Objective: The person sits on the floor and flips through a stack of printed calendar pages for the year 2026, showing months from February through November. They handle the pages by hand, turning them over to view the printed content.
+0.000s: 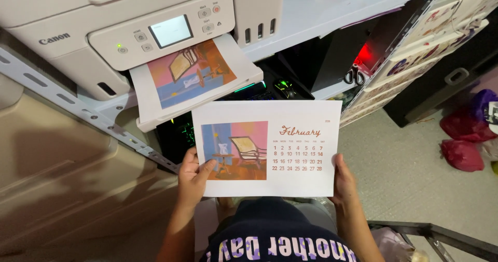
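I hold a white printed calendar sheet (290, 153) flat in front of me, with a colourful painting of a chair and small table on its left half and a month grid on its right. My left hand (193, 176) grips its lower left edge, thumb lying over the picture. My right hand (343, 178) grips the lower right edge. Just above, a second sheet (189, 74) with the same painting lies in the output tray of a white inkjet printer (93, 18).
The printer sits on a white metal shelf (332, 8). Beneath it are dark electronics with green and red lights, and scissors (354, 76). A beige cabinet (62, 168) stands at left. Red plastic bags (461, 137) lie on the floor at right.
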